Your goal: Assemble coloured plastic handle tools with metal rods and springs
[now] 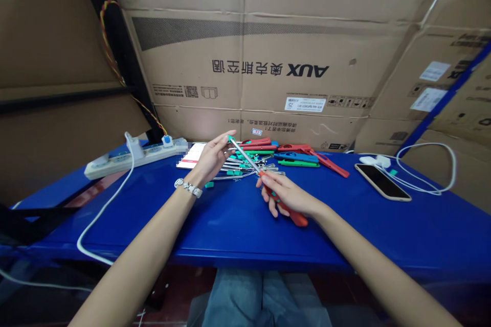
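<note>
My right hand (279,193) is wrapped around the red handle (298,218) of a tool with a long, thin metal shaft (245,155). The shaft slants up and left from the handle, held above the table. At its far end sits a small green tip (230,139), and the fingers of my left hand (213,156) are pinched on it. Behind and below the shaft lies a pile of metal rods (233,166) with green pieces. Red handles (255,142), blue handles (293,157) and a green handle (298,164) lie beyond and to the right.
The blue table (222,230) backs onto a tall cardboard sheet (268,41). A white power strip (143,157) with plugs stands at the left, its white cable (111,204) trailing over the front edge. At the right lie a phone (383,182) and a white charging cable (454,173).
</note>
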Tool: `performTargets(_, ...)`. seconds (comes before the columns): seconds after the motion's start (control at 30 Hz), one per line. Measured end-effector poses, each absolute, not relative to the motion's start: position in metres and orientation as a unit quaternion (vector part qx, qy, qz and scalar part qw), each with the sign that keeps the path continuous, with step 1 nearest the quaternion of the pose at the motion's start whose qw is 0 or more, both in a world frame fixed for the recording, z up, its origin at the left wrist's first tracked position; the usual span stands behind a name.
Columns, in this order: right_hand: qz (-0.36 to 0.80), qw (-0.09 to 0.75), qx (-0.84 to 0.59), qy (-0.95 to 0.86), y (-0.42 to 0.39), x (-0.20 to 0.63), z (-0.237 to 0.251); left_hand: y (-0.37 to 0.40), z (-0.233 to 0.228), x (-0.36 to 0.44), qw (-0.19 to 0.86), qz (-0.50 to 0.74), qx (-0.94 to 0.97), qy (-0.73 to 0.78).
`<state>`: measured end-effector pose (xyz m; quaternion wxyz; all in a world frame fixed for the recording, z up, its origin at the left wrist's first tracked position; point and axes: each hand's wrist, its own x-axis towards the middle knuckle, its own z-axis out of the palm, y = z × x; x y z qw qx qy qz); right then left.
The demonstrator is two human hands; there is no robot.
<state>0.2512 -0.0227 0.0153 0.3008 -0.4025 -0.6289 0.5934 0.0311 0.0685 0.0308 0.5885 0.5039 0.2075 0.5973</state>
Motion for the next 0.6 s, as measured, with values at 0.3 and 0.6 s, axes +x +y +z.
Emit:
performTargets(0.3,0.683,0.336,-0.349,-0.546,-0.021,0.25,0.012,0.064,0.024,0.041,0.598,0.577,0.512,0.22)
performTargets(0.6,0.724,0.334,-0.318,-0.513,-0.022,0.248,0.012,0.062,0.026,0.047,0.642,0.576,0.448,0.234)
